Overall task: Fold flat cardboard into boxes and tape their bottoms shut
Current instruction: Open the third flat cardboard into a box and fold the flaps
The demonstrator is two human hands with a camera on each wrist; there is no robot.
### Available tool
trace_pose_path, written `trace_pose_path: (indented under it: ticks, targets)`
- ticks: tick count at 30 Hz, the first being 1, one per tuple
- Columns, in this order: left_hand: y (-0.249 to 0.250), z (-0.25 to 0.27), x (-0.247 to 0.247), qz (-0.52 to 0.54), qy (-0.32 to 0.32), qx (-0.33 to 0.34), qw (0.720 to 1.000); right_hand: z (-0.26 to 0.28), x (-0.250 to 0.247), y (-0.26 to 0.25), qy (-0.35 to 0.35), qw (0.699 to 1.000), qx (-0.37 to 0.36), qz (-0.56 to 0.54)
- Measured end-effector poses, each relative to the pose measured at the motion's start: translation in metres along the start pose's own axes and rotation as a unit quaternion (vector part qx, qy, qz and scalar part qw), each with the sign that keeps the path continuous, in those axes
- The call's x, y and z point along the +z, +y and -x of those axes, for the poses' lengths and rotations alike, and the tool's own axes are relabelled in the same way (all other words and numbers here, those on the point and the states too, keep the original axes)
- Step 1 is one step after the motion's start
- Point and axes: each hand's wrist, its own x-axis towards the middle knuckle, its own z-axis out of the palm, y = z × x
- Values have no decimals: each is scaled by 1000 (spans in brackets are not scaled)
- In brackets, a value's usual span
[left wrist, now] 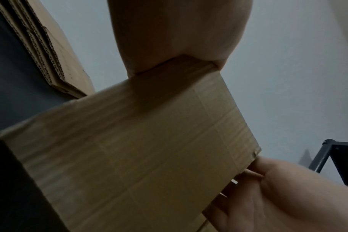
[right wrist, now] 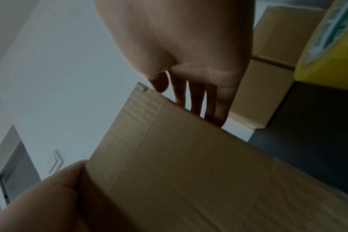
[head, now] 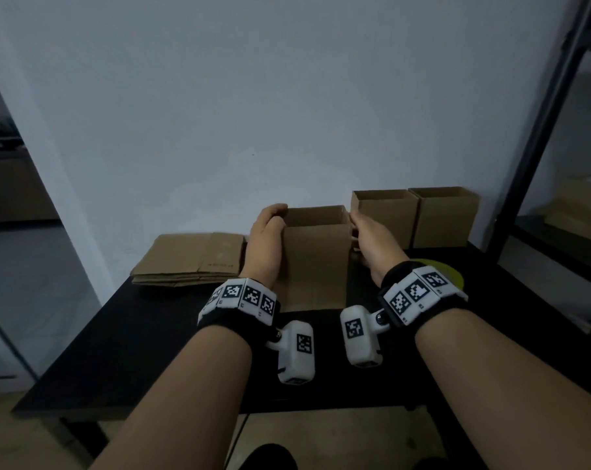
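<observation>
An open-topped cardboard box (head: 316,262) stands upright on the black table (head: 145,334), held between my two hands. My left hand (head: 274,217) grips its upper left side, fingers curled over the top rim; its palm (left wrist: 179,39) lies against the side wall. On the other side, my right hand (head: 355,227) holds the upper right corner, thumb at the near edge and fingers (right wrist: 197,100) running down the right wall. The box's near face (right wrist: 189,172) fills the right wrist view. Its bottom is hidden.
Two upright open boxes (head: 384,217) (head: 445,217) stand against the wall at the back right. A stack of flat cardboard (head: 189,259) lies at the back left. A yellow tape roll (head: 448,273) sits behind my right wrist. A dark metal shelf (head: 538,164) stands to the right.
</observation>
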Motion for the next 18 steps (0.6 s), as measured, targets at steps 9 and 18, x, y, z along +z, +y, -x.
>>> trace_pose_path:
  ticks: [9, 18]
  targets:
    - [-1, 0, 0, 1, 0, 4, 1000, 2, 3, 3, -18, 1000, -2, 2]
    - [0, -1, 0, 4, -4, 0, 1000, 2, 0, 6, -9, 999, -30, 4]
